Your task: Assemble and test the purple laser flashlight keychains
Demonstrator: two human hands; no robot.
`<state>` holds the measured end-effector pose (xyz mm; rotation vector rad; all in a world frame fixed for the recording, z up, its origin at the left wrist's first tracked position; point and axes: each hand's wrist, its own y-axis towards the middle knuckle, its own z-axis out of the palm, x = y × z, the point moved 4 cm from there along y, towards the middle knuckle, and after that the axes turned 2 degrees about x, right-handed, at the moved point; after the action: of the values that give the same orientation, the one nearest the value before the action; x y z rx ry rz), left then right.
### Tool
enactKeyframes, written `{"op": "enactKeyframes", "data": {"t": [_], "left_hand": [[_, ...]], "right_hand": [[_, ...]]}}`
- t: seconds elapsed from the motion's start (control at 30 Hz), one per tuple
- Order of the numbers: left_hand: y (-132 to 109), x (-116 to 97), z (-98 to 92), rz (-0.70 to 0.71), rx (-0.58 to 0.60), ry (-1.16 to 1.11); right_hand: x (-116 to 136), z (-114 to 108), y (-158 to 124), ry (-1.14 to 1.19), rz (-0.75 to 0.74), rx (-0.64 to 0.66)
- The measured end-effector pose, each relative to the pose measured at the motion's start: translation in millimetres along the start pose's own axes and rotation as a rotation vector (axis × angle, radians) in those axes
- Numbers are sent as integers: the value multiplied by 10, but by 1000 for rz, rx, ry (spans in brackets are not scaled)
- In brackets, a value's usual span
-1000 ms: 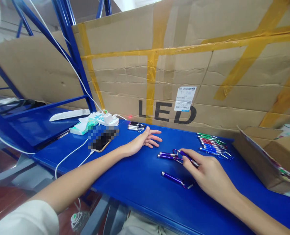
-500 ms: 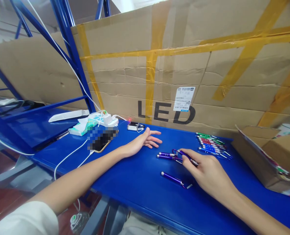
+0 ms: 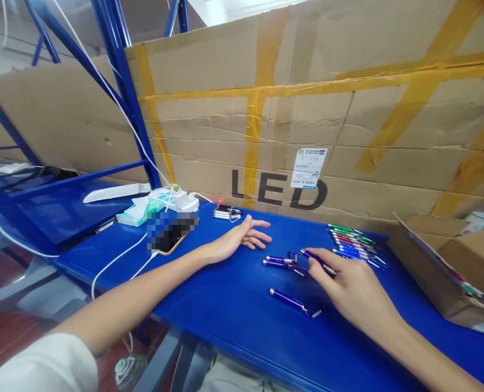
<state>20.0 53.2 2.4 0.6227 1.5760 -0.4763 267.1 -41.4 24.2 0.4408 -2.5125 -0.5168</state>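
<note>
My right hand is closed around a slim purple keychain flashlight, whose silver tip points up and to the left. Just left of its fingers, two similar purple flashlights lie side by side with their carabiner clips. Nearer the front edge rests another purple flashlight with a clip at its right end. My left hand lies on the blue table, fingers spread and holding nothing. Behind it sit a few black and silver flashlights, with a small red glow beside them.
Rows of green, red and blue flashlights lie back right, beside an open cardboard box. A phone, a tissue pack and a power strip with white cables occupy the left. A large cardboard panel stands behind.
My right hand has shifted slightly right with its flashlight, away from the pair on the table, whose clips now show more fully. My left hand stays in place.
</note>
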Motion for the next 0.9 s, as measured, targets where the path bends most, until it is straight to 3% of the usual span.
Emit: {"op": "enactKeyframes", "data": {"t": [0.9], "left_hand": [[0,-1,-7,-6,-10,-4]], "right_hand": [[-39,79,-19,38,30,-23]]}}
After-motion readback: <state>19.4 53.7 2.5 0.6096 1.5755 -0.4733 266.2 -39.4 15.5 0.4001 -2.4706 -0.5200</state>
